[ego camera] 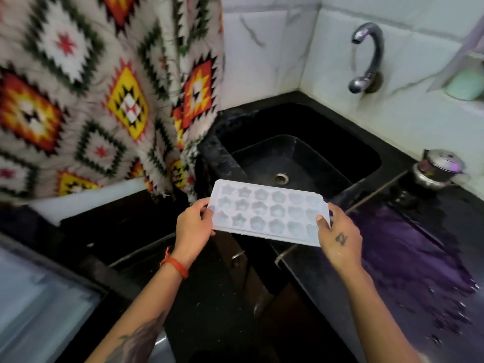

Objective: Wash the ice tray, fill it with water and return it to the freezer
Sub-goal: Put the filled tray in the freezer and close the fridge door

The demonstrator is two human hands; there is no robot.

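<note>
Both hands are on the ice tray (pixel 269 214), carried level at the near edge of the black sink (pixel 309 121), cavities up. The left hand (pixel 192 226) grips the tray's left end, thumb on the top rim, fingers curled underneath. The right hand (pixel 339 242) grasps the right end the same way, thumb pressed on the near right corner.

Whether water sits in the star and flower moulds is hard to say. The tap (pixel 366 56) on the far wall shows no clear stream. My read: this is the sink stage, either heading in to wash or leaving filled.

If washing comes next, the tray has to travel farther in, under the spout, and one hand must let go to work the tap. If filled, it stays flat all the way to the freezer.

The table (pixel 408 258) to the right looks wet.
</note>
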